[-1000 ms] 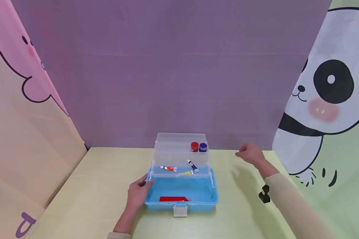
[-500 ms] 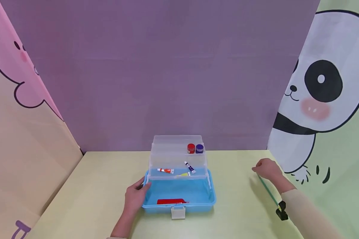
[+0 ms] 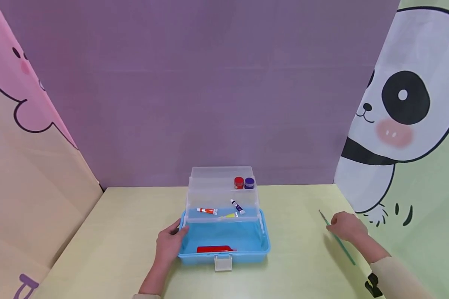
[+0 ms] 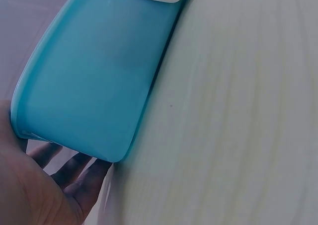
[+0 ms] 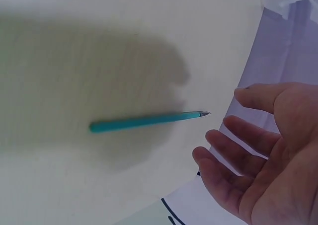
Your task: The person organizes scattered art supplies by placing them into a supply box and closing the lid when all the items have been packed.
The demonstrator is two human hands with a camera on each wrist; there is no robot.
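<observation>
A blue plastic storage box (image 3: pixel 198 260) with a raised clear tray (image 3: pixel 213 199) stands open on the table. My left hand (image 3: pixel 167 245) holds its left end, thumb at the rim; in the left wrist view the fingers (image 4: pixel 79 170) rest along the end wall. A thin paintbrush (image 3: pixel 345 249) with a green handle lies on the table to the right. Just over it is my right hand (image 3: pixel 347 226). Its fingers are loosely bent and hold nothing in the right wrist view, where the whole brush (image 5: pixel 144 121) shows apart from them.
Inside the box lies a red tube (image 3: pixel 214 249). The clear tiers carry an orange paint tube (image 3: pixel 207 211), a purple tube (image 3: pixel 238 206), a yellow tube (image 3: pixel 230 215), a red jar (image 3: pixel 238 183) and a blue-purple jar (image 3: pixel 249 183). A purple backdrop (image 3: pixel 146 124) closes off the far edge.
My right hand has come down and nearer, to the right, uncovering the brush's tip and handle on the table. The left hand keeps its hold on the box.
</observation>
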